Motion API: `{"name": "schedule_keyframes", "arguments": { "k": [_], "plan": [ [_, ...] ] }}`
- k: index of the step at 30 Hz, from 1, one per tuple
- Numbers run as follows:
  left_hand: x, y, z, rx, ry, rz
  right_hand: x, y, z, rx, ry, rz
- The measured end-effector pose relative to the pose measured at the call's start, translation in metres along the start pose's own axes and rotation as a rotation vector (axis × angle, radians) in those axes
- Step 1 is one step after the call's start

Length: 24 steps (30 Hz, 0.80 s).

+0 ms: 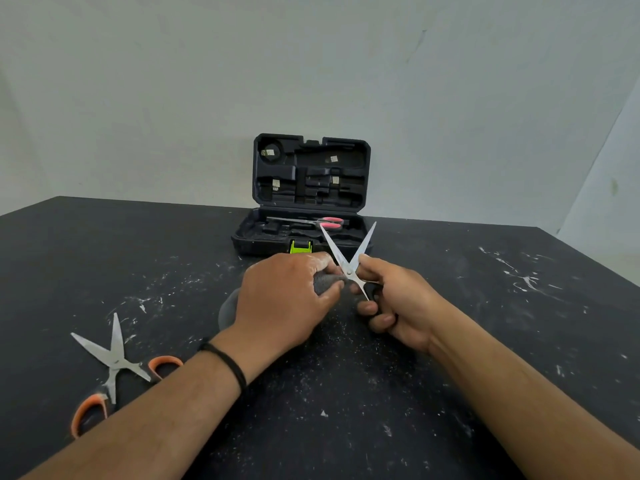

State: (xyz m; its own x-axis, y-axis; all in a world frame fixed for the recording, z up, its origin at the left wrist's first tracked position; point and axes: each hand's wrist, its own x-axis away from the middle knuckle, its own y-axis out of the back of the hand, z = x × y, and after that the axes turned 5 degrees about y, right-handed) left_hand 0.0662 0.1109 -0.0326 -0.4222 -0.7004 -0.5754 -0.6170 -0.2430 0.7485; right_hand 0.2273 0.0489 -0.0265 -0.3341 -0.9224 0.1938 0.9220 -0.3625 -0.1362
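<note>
Here we are with our right hand [394, 306] curled round the black handles of the scissors [349, 271], blades spread in an X and pointing up and away from us. Our left hand [287, 299] grips a grey cloth [327, 282], pinching it against the scissors just by the pivot. Out to the left of our left forearm, orange-handled scissors [112, 362] lie open on the black table [485, 323]. Just beyond both hands stands an open tool case [311, 174], pink-handled scissors [311, 221] inside.
</note>
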Motion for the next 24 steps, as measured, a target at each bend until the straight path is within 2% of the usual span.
{"name": "schedule_keyframes", "arguments": {
  "k": [5,8,13,21,24],
  "plan": [
    [-0.006,0.011,0.004,-0.004,-0.006,0.113,0.001,-0.001,0.001,0.000,-0.007,-0.041],
    [-0.003,0.016,0.014,0.060,0.050,0.137,0.002,-0.002,0.002,0.002,-0.003,-0.039],
    [-0.004,0.013,0.026,0.127,0.167,-0.006,0.000,-0.001,0.002,-0.014,0.014,0.000],
    [0.000,-0.001,0.011,0.094,-0.041,0.033,-0.005,-0.001,-0.003,0.010,0.019,-0.047],
    [-0.002,-0.005,0.011,0.051,-0.069,0.066,-0.006,-0.001,-0.004,0.007,0.016,-0.060]
  ]
}}
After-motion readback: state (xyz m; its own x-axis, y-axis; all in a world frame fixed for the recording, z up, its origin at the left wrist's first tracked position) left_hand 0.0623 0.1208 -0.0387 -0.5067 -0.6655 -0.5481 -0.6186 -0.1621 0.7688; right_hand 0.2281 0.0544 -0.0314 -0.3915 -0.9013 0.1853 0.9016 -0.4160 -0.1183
